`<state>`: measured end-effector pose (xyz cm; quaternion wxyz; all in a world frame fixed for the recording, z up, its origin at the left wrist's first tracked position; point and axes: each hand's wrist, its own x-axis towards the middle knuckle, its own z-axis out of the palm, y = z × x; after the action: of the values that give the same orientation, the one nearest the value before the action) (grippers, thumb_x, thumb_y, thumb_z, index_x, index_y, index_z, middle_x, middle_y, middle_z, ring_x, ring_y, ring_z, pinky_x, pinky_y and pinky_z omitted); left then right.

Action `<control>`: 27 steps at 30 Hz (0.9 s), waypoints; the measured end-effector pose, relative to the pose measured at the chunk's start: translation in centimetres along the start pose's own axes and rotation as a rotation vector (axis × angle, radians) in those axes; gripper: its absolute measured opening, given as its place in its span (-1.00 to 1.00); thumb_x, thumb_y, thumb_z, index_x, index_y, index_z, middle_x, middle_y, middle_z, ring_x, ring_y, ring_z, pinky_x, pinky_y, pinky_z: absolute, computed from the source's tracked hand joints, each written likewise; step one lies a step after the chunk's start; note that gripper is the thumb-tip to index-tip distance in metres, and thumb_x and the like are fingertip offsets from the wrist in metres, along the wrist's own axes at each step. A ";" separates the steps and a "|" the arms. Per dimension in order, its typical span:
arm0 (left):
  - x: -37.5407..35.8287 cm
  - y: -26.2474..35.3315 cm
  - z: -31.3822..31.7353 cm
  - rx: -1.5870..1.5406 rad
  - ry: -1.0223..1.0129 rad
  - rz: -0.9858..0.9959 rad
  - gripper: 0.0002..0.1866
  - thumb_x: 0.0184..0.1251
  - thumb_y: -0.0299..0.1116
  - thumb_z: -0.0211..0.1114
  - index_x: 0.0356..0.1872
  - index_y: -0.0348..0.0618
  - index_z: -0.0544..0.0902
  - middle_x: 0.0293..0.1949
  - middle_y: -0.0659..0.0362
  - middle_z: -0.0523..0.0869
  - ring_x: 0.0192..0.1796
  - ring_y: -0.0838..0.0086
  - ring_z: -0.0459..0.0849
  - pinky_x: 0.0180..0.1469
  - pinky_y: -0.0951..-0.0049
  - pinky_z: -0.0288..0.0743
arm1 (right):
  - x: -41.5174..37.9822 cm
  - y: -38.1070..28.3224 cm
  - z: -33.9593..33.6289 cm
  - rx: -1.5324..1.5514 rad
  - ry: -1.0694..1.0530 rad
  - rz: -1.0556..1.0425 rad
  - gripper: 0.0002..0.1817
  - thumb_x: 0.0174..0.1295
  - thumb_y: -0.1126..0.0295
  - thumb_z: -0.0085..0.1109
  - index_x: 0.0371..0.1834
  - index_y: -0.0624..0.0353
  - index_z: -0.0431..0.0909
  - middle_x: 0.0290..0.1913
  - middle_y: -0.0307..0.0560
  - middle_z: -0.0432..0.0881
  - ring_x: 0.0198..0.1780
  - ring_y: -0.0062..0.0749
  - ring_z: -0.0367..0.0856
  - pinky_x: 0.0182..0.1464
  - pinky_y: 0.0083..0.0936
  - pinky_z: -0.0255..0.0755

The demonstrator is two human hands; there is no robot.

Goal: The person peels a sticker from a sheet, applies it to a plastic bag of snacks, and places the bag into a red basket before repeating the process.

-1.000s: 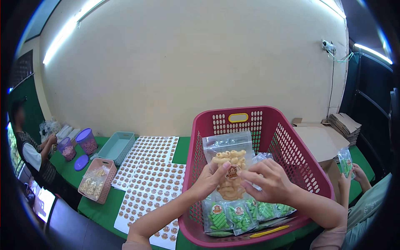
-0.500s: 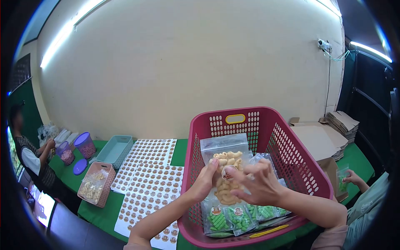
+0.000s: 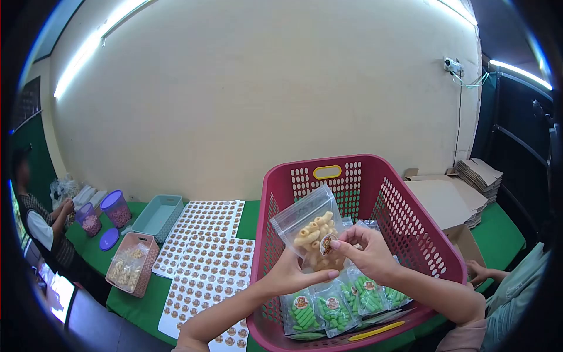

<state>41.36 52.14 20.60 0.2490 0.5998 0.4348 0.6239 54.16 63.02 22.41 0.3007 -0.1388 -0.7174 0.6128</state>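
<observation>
A clear zip bag of curled, macaroni-shaped snacks (image 3: 314, 232) is tilted above the basket. My left hand (image 3: 296, 276) grips its lower part from the left, thumb across the front and the other fingers mostly hidden behind it. A round brown-and-white sticker (image 3: 326, 244) lies over the front of the bag. My right hand (image 3: 369, 252) pinches at the sticker's right edge with thumb and forefinger. Below, in the maroon basket (image 3: 434, 234), rest several bags of green stick snacks (image 3: 303, 314) with similar round stickers.
Sheets of round stickers (image 3: 202, 264) cover the table to the left. Beyond are a pink basket (image 3: 146, 276), a teal basket (image 3: 158, 214) and purple-lidded tubs (image 3: 116, 208). A yellow cutter (image 3: 376, 331) lies at the basket's front. Cardboard (image 3: 446, 199) and a co-worker's hand (image 3: 478, 273) are right.
The bag has tilted, its top swinging left. My left hand has shifted lower on it, and my blurred, spread right hand has come to a pinch at the sticker. The co-worker's hand has lowered.
</observation>
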 end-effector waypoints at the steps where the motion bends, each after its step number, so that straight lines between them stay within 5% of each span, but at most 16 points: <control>1: 0.1 -0.1 -0.1 0.000 -0.001 -0.001 -0.49 0.12 -0.39 0.23 0.08 -0.33 0.28 -0.03 0.12 0.46 0.02 0.55 0.42 0.02 0.52 0.33 | 0.0 0.2 -0.1 -0.033 -0.025 0.019 -0.75 0.08 0.31 0.19 -0.34 0.31 0.50 -0.45 -0.22 0.55 -0.45 -0.73 0.44 -0.41 -0.73 0.34; 11: 0.1 -1.4 -0.7 0.139 0.073 0.039 -0.68 0.03 -0.56 0.17 -0.11 -0.32 0.46 -0.15 0.12 0.56 -0.14 0.58 0.50 -0.12 0.53 0.39 | -0.7 -1.5 -0.3 -0.043 -0.129 0.169 -0.80 0.05 0.32 0.20 -0.42 0.25 0.52 -0.49 -0.26 0.55 -0.49 -0.76 0.40 -0.46 -0.80 0.25; 14: 0.4 -2.4 -1.1 0.454 0.137 0.275 -0.69 0.04 -0.55 0.16 -0.12 -0.33 0.46 -0.19 0.12 0.58 -0.17 0.54 0.52 -0.13 0.49 0.40 | -0.9 -1.6 -0.1 0.051 -0.143 0.121 -0.83 0.05 0.37 0.20 -0.42 0.25 0.50 -0.46 -0.25 0.55 -0.43 -0.76 0.44 -0.41 -0.81 0.28; 19: 0.5 -2.6 -1.4 0.130 0.272 -0.101 -0.65 0.04 -0.51 0.19 -0.09 -0.37 0.43 -0.17 0.10 0.56 -0.11 0.50 0.52 -0.08 0.49 0.40 | -2.2 -4.3 -0.3 0.197 -0.239 0.066 -0.86 0.04 0.46 0.20 -0.37 0.27 0.48 -0.39 -0.22 0.54 -0.33 -0.72 0.47 -0.30 -0.76 0.37; 21: 0.3 -1.4 -1.1 0.103 0.206 -0.109 -0.58 0.05 -0.52 0.21 -0.02 -0.38 0.35 -0.10 0.08 0.52 -0.04 0.48 0.49 -0.02 0.50 0.38 | -2.3 -4.4 -0.4 0.306 -0.223 -0.028 -0.84 0.04 0.48 0.19 -0.33 0.28 0.49 -0.37 -0.20 0.55 -0.31 -0.70 0.48 -0.26 -0.73 0.40; 27: -0.1 0.1 -0.6 -0.100 -0.024 -0.091 -0.48 0.10 -0.54 0.19 0.10 -0.34 0.23 0.00 0.08 0.45 0.05 0.46 0.43 0.09 0.46 0.32 | -1.5 -2.9 -1.1 0.073 -0.177 0.148 -0.75 0.07 0.45 0.16 -0.19 0.34 0.49 -0.27 -0.11 0.58 -0.21 -0.60 0.53 -0.14 -0.67 0.42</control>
<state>40.83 51.90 20.66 0.3118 0.5738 0.4270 0.6255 56.45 62.46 24.91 0.1950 -0.1255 -0.7064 0.6688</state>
